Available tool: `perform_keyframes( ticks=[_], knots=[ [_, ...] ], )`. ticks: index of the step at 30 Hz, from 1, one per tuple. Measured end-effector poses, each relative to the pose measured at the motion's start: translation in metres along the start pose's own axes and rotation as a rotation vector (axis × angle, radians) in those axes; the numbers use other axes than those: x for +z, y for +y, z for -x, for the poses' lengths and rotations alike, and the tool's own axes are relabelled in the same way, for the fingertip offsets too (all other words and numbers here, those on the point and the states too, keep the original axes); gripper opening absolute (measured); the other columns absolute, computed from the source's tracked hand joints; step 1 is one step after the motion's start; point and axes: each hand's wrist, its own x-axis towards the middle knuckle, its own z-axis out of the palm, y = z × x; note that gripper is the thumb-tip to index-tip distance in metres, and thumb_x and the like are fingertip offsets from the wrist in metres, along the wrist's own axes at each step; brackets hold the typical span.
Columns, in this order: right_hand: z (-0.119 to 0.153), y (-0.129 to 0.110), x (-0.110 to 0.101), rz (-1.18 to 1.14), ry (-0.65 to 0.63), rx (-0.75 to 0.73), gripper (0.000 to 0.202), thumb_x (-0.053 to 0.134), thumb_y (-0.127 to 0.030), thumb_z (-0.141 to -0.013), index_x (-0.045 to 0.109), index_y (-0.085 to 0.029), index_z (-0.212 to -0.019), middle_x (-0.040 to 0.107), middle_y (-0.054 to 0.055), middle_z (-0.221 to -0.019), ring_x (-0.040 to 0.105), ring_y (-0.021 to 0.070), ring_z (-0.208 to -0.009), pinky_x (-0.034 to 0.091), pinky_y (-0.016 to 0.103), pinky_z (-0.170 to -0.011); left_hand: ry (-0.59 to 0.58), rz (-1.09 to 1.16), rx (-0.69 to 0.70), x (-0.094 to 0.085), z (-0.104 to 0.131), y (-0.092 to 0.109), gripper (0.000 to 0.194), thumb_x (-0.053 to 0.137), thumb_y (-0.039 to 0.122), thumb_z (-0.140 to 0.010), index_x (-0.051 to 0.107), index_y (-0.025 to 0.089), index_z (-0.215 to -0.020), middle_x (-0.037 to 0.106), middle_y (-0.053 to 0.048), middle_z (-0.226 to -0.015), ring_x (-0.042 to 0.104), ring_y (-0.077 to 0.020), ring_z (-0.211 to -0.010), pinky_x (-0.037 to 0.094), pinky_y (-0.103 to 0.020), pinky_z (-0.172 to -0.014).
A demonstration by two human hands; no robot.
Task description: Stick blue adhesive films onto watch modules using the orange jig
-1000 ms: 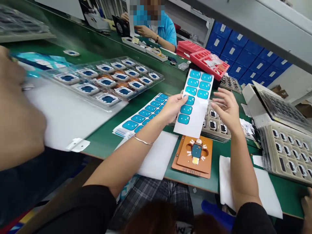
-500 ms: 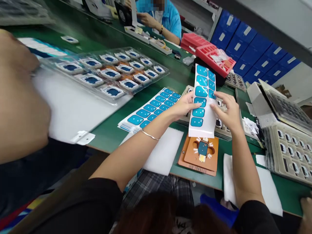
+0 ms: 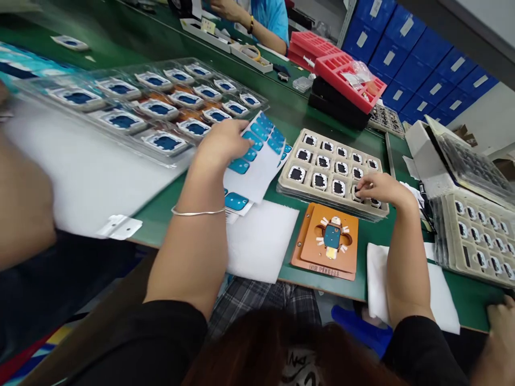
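Observation:
My left hand (image 3: 226, 140) pinches a white sheet of blue rounded-square stickers (image 3: 259, 174) above a stack of similar sheets, mostly hidden beneath it. My right hand (image 3: 380, 188) reaches into a beige tray (image 3: 292, 187), fingers closed on a white-rimmed watch-case part (image 3: 355, 194) in its front row; the fingertips partly cover it. Nearer my body lies an orange fixture (image 3: 314, 257), with a blue sticker-faced square piece (image 3: 332, 236) seated in its middle between small white tabs.
Left of my hands, a clear tray of white-rimmed parts (image 3: 156, 110) rests by white foam (image 3: 80, 171). More foam (image 3: 261, 241) lies in front. Red trays (image 3: 341, 75) stand behind, stacked beige trays (image 3: 475, 241) rightward. Other people's arms (image 3: 24, 198) show left, right and across the bench.
My left hand has carried the sticker sheet leftward to the stack. My right hand has let go of the sheet and moved down to the beige tray.

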Motion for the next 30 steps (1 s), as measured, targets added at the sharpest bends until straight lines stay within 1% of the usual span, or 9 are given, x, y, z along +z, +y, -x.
perform_keyframes(
  ticks=[3, 5, 8, 11, 14, 18, 21, 25, 30],
  knots=[
    [0.002, 0.000, 0.001, -0.011, -0.089, -0.027, 0.013, 0.076, -0.022, -0.064, 0.069, -0.024, -0.074, 0.071, -0.002, -0.070, 0.064, 0.0173, -0.063, 0.044, 0.027, -0.055, -0.012, -0.220, -0.110, 0.009, 0.005, 0.001, 0.041, 0.063, 0.007, -0.078, 0.064, 0.007, -0.119, 0.059, -0.025, -0.132, 0.049, -0.0478, -0.130, 0.038, -0.065, -0.104],
    [0.005, -0.003, 0.002, -0.008, -0.109, -0.046, 0.017, 0.075, -0.021, -0.066, 0.070, -0.025, -0.081, 0.073, -0.002, -0.076, 0.065, 0.0174, -0.067, 0.045, 0.027, -0.057, 0.033, -0.308, -0.077, 0.023, 0.016, 0.010, 0.040, 0.059, 0.012, -0.082, 0.062, 0.007, -0.122, 0.053, -0.027, -0.138, 0.045, -0.0484, -0.132, 0.037, -0.066, -0.103],
    [0.015, -0.009, 0.007, -0.002, -0.095, -0.070, 0.019, 0.073, -0.026, -0.072, 0.072, -0.026, -0.092, 0.074, 0.000, -0.077, 0.065, 0.0196, -0.069, 0.046, 0.030, -0.062, 0.077, -0.356, 0.232, 0.044, 0.035, 0.028, 0.037, 0.047, 0.017, -0.091, 0.063, 0.010, -0.124, 0.050, -0.023, -0.142, 0.044, -0.0440, -0.132, 0.038, -0.060, -0.102],
    [0.028, -0.012, 0.018, -0.005, 0.005, -0.113, 0.030, 0.076, -0.031, -0.073, 0.073, -0.026, -0.102, 0.073, 0.003, -0.077, 0.065, 0.0250, -0.079, 0.047, 0.036, -0.074, -0.013, -0.233, 0.625, 0.059, 0.048, 0.040, 0.035, 0.040, 0.021, -0.096, 0.068, 0.016, -0.117, 0.058, -0.015, -0.138, 0.047, -0.0355, -0.129, 0.038, -0.051, -0.102],
    [0.040, -0.008, 0.034, -0.057, 0.144, -0.165, 0.030, 0.077, -0.023, -0.070, 0.075, -0.026, -0.100, 0.073, 0.005, -0.081, 0.064, 0.0265, -0.087, 0.046, 0.041, -0.086, -0.107, -0.088, 0.936, 0.067, 0.052, 0.041, 0.031, 0.043, 0.027, -0.098, 0.072, 0.019, -0.107, 0.068, -0.011, -0.123, 0.050, -0.0307, -0.124, 0.035, -0.047, -0.101],
    [0.053, 0.007, 0.051, -0.226, 0.339, -0.202, 0.014, 0.071, -0.034, -0.078, 0.075, -0.025, -0.088, 0.071, 0.005, -0.082, 0.062, 0.0221, -0.077, 0.049, 0.039, -0.078, -0.257, 0.043, 1.159, 0.068, 0.057, 0.037, 0.028, 0.053, 0.037, -0.094, 0.075, 0.020, -0.089, 0.075, -0.008, -0.096, 0.057, -0.0277, -0.104, 0.035, -0.044, -0.094],
    [0.064, 0.020, 0.063, -0.387, 0.490, -0.205, 0.023, 0.062, -0.044, -0.085, 0.072, -0.025, -0.092, 0.071, 0.007, -0.089, 0.063, 0.0213, -0.077, 0.053, 0.036, -0.068, -0.504, 0.098, 1.308, 0.066, 0.071, 0.034, 0.029, 0.065, 0.050, -0.085, 0.075, 0.023, -0.089, 0.074, -0.006, -0.099, 0.057, -0.0263, -0.100, 0.038, -0.043, -0.094],
    [0.080, 0.029, 0.073, -0.571, 0.599, -0.216, 0.022, 0.063, -0.042, -0.087, 0.070, -0.028, -0.102, 0.070, 0.006, -0.091, 0.066, 0.0208, -0.079, 0.056, 0.035, -0.068, -0.805, -0.035, 1.388, 0.059, 0.098, 0.034, 0.063, 0.082, 0.051, -0.062, 0.067, 0.030, -0.119, 0.053, -0.009, -0.144, 0.047, -0.0365, -0.123, 0.040, -0.049, -0.098],
    [0.090, 0.035, 0.065, -0.451, 0.563, -0.215, 0.015, 0.064, -0.033, -0.088, 0.074, -0.028, -0.099, 0.071, 0.005, -0.088, 0.065, 0.0210, -0.076, 0.053, 0.036, -0.067, -0.842, -0.174, 1.316, 0.056, 0.113, 0.033, 0.064, 0.080, 0.042, -0.059, 0.065, 0.028, -0.119, 0.045, -0.008, -0.150, 0.047, -0.0372, -0.117, 0.044, -0.049, -0.094]
  ],
)
